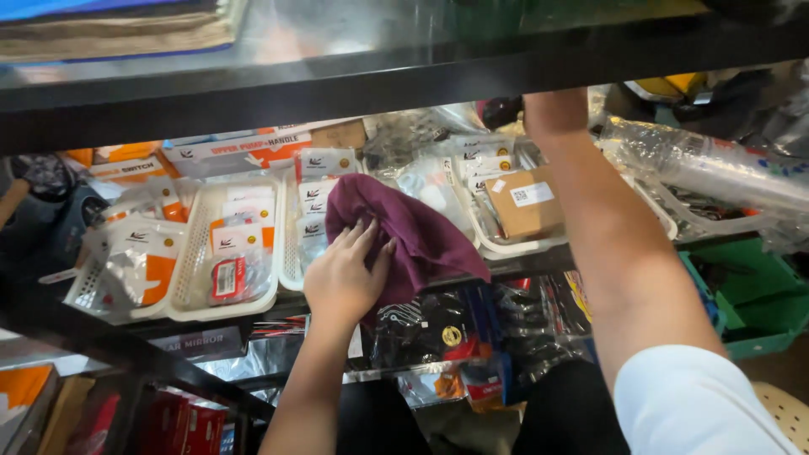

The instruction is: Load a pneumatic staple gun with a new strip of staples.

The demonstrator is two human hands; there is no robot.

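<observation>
My left hand (344, 274) presses flat on a purple cloth (413, 232) that lies over the front edge of a shelf and part of a white basket (291, 253) of packaged parts. My right arm reaches up and back over another white basket (506, 248) that holds a brown cardboard box (524, 202). My right hand (552, 109) is mostly hidden behind the dark shelf edge (404, 80) above, close to a dark red round object (499, 109), so what it holds cannot be made out.
White baskets (190, 270) at the left hold orange-and-white packets. A rolled clear plastic bundle (708, 168) lies at the right above a green crate (758, 299). Black packaged goods (447, 324) hang below the shelf. Red boxes (181, 425) sit at the lower left.
</observation>
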